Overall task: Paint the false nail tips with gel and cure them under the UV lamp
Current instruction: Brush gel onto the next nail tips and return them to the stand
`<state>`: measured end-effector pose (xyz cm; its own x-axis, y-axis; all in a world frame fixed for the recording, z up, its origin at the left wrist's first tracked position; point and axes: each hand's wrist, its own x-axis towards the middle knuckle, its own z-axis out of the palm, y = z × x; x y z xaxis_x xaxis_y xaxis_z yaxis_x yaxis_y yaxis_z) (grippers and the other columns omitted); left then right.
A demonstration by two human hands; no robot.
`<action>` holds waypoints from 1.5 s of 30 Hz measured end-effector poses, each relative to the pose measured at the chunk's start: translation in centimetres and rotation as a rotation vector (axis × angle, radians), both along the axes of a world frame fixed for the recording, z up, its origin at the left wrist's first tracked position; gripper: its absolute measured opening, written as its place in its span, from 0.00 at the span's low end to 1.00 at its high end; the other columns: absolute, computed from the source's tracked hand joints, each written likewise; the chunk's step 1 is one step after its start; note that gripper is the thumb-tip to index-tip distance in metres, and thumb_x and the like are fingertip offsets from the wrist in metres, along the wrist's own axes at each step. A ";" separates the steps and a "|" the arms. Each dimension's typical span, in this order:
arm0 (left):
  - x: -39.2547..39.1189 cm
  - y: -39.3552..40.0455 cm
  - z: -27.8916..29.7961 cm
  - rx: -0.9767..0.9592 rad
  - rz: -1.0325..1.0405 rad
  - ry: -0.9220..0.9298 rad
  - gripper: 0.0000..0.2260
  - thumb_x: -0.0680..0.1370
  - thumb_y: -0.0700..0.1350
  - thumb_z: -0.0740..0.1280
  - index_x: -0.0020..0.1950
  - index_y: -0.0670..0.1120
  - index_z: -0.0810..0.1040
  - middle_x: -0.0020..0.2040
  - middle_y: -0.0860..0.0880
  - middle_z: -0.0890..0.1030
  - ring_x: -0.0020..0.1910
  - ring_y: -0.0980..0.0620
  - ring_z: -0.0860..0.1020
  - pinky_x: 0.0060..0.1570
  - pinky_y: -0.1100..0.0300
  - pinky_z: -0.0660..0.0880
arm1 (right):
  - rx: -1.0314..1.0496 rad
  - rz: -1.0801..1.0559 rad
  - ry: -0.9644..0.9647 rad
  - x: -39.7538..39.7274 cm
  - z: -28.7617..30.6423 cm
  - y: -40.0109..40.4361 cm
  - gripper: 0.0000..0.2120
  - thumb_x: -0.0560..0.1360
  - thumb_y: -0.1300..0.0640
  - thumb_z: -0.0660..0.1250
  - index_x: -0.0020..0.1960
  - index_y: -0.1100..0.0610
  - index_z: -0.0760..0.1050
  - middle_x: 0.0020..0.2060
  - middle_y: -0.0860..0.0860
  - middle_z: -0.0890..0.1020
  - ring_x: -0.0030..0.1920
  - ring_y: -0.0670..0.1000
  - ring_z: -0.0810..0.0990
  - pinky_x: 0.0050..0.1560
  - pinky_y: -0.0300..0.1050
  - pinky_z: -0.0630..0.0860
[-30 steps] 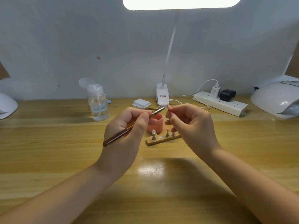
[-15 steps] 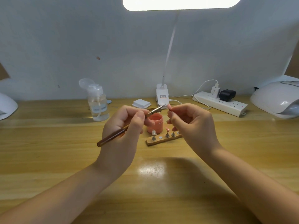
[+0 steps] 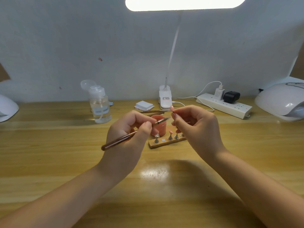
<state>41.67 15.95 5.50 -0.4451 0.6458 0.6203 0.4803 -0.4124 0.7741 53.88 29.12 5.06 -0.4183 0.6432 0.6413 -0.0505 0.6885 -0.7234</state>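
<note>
At the centre of the wooden table, above a small pot of pink gel, the left hand pinches a brown-handled brush between thumb and curled fingers, its bristle end pointing right toward a pink nail tip pinched between the thumb and forefinger of the right hand; brush and tip lie just apart, and contact cannot be confirmed. Whether that tip sits on a small stand cannot be told. Just beyond the hands, a wooden holder strip carries several small metal stands: one toward the right bears a pink tip, the leftmost appears clear or unpainted, and one white disc position stands vacant; its right end is hidden behind the right hand. Judged from this arrangement, painting is partly done, with at least one tip coloured, one in hand and at least one left, and curing appears not yet begun for these tips, since the white UV lamp sits well apart at the far right edge. Far left stands a clear pump bottle with its cap flipped open. The clip base of the desk lamp carries a printed label too small to read; no brand is legible on the power strip.
</note>
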 end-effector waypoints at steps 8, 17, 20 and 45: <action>0.4 0.0 0.4 0.009 -0.019 0.003 0.06 0.77 0.43 0.64 0.48 0.48 0.81 0.41 0.54 0.85 0.44 0.57 0.83 0.44 0.72 0.74 | 0.092 -0.071 -0.040 0.1 0.0 -0.1 0.05 0.74 0.62 0.71 0.49 0.56 0.82 0.37 0.48 0.83 0.38 0.47 0.82 0.41 0.47 0.81; 0.4 0.0 0.6 0.000 -0.017 0.017 0.06 0.77 0.43 0.64 0.48 0.47 0.81 0.41 0.55 0.85 0.44 0.59 0.83 0.43 0.72 0.74 | 0.155 -0.126 -0.069 0.0 0.0 -0.1 0.04 0.74 0.61 0.71 0.49 0.58 0.82 0.37 0.49 0.83 0.37 0.46 0.82 0.41 0.46 0.80; 0.3 0.0 0.4 -0.013 -0.027 -0.013 0.06 0.75 0.41 0.64 0.45 0.45 0.81 0.37 0.54 0.84 0.40 0.59 0.82 0.41 0.73 0.74 | 0.151 -0.122 -0.062 -0.1 0.0 0.0 0.04 0.74 0.61 0.71 0.49 0.58 0.83 0.36 0.49 0.83 0.37 0.45 0.82 0.41 0.46 0.80; 0.2 0.0 0.7 0.039 0.023 -0.169 0.07 0.77 0.41 0.63 0.42 0.45 0.80 0.34 0.51 0.84 0.34 0.61 0.79 0.35 0.73 0.71 | -0.013 0.008 -0.007 -0.1 0.0 0.0 0.05 0.74 0.62 0.70 0.50 0.56 0.81 0.39 0.50 0.84 0.40 0.49 0.84 0.41 0.49 0.82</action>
<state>41.84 15.95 6.18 -0.5600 0.6108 0.5597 0.3544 -0.4340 0.8283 53.82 29.13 5.03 -0.4277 0.6484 0.6298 -0.0508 0.6784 -0.7329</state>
